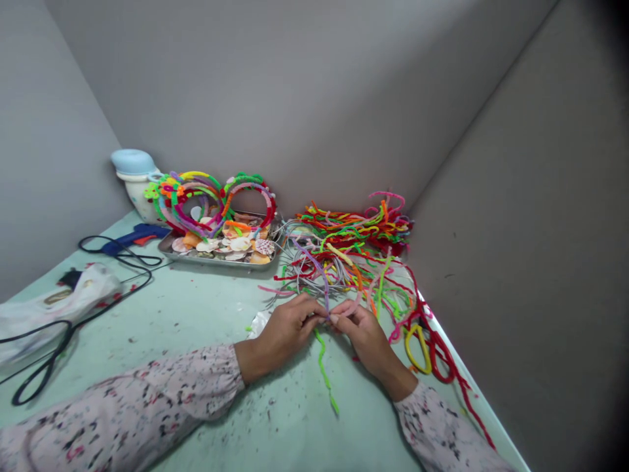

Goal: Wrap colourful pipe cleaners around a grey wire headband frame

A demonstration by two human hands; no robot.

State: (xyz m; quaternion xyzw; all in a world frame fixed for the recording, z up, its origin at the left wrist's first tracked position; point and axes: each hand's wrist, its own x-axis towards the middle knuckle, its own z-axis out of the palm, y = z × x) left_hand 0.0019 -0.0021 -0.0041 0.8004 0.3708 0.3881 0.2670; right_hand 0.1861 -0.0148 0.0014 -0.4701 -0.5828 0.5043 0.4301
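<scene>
Above the table, my left hand (289, 331) and my right hand (366, 337) meet fingertip to fingertip. Both pinch the lower end of a purple pipe cleaner (323, 270), which stands up between them. A pale pink pipe cleaner (356, 303) runs along the right hand's fingers; whether it joins the purple one is hidden. Below the left fingertips, a bright green pipe cleaner (322, 367) trails down toward the front of the table. A crumpled white scrap (259, 324) lies beside the left hand.
A metal tray (221, 262) holds shells, with colourful pipe-cleaner headbands (196, 203) on it. Heaped pipe cleaners (354, 226) lie by the wall. A blue glue gun (135, 237), black cable (147, 278), plastic bag (86, 292) and blue-lidded cup (139, 190) are left. A yellow loop (426, 357) lies right.
</scene>
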